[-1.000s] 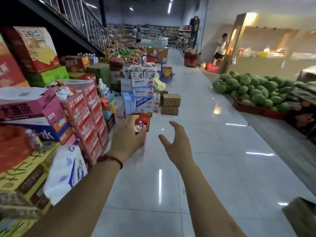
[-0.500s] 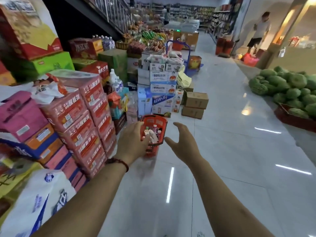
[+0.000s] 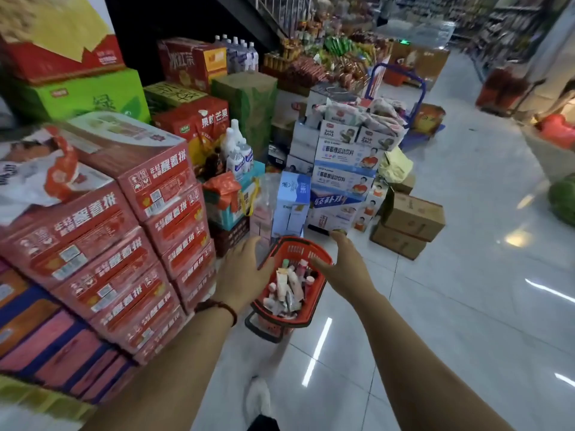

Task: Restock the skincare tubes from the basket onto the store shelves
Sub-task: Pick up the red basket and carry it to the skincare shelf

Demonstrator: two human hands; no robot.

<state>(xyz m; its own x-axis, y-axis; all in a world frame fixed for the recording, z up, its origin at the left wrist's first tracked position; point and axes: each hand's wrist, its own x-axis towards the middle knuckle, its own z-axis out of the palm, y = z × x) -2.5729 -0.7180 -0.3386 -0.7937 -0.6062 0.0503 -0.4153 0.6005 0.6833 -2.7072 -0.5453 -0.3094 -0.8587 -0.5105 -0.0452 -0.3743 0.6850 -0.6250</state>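
Observation:
A red plastic basket point(image 3: 298, 245) stands on the white tiled floor, its black handle folded down at the near side. Several skincare tubes point(image 3: 291, 286), white, pink and cream, lie jumbled inside it. My left hand point(image 3: 244, 276) reaches out over the basket's left rim with relaxed fingers and holds nothing. My right hand point(image 3: 342, 262) hovers spread over the right rim, thumb pointing inward above the tubes. Whether either hand touches the rim is unclear.
Stacked red drink cartons point(image 3: 161, 219) wall in the left side. Blue and white boxes point(image 3: 342, 181) and brown cardboard boxes point(image 3: 410, 222) stand just beyond the basket. A blue trolley point(image 3: 417, 88) is farther back. Open tiled floor point(image 3: 466, 306) stretches to the right. My shoe point(image 3: 259, 396) shows below.
I have walked closer; the basket now lies directly beneath both hands. The hands came down and forward toward its rim, and the view tilted downward.

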